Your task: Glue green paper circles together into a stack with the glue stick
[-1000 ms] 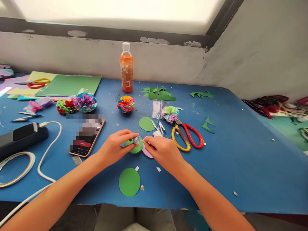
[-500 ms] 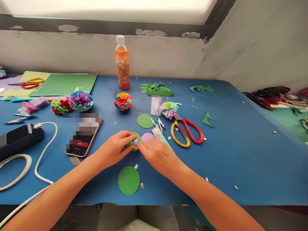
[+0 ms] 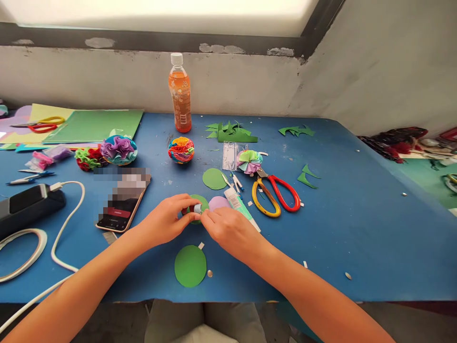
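Resting on the blue bench, a small silver-and-red piece is pinched by both the left hand and right hand, over a green paper disc.

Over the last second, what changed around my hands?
The right hand slid left to meet the left hand at the small grey piece over the green disc. A tube now lies uncovered beside it. The left grip kept the piece; scissors, bottle and phone stayed put.
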The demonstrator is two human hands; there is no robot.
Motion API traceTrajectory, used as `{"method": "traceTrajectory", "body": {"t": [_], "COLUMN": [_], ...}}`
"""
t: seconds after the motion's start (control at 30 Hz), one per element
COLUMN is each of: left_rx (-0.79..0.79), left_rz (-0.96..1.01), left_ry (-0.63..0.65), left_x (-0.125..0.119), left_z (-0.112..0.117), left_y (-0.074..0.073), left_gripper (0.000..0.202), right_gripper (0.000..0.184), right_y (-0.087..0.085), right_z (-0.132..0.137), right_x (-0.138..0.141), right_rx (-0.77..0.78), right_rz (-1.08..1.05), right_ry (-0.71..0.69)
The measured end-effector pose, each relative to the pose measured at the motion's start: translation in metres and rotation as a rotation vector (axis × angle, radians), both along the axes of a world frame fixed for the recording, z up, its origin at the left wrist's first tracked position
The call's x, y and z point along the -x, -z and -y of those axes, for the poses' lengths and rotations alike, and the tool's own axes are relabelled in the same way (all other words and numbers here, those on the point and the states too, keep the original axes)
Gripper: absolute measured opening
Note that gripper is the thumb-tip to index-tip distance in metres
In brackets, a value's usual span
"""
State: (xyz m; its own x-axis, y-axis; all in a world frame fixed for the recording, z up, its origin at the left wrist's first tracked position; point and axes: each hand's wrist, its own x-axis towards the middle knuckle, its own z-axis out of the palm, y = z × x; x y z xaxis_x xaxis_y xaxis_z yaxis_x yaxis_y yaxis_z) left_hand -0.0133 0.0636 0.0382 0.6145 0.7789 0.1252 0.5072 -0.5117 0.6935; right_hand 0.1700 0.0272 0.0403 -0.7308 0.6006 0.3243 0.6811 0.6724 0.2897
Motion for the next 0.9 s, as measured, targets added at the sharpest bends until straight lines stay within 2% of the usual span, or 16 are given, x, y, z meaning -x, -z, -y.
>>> {"method": "traceTrajectory", "body": {"t": [0.13,0.33,0.57,0.73,0.9], "left_rx": [0.018,0.135,0.322,0.262,0.107], "left_rz": [-0.056,-0.116,-0.069,0.016,-0.008], "left_ry": [-0.014,-0.043,-0.042,-0.151,-0.248], "left_x": [0.003,0.005,0.007,0.012,0.018], "left_z": [-0.001,-0.004,-0.001,-0.004,-0.017], "left_y": [-0.003,-0.008,-0.018,-0.017,0.0], "left_gripper": [0.026,0.029,0.037,0.032,0.03], "right_gripper": [0.029,0.028,0.027,0.022,0.022], "right_y": [-0.002,-0.001,-0.005,-0.009,-0.006], "right_z": [0.001,0.0,-0.01,-0.01,-0.013], "right_x": [0.001,0.003,-0.008,-0.013,-0.01], "right_rx": [-0.005,-0.007,0.048,0.122,0.221], "right_rz": [0.0,-0.015,-0.071,-0.261,-0.416], "right_ry": [-0.004,-0.035,0.052,0.115,0.183]}}
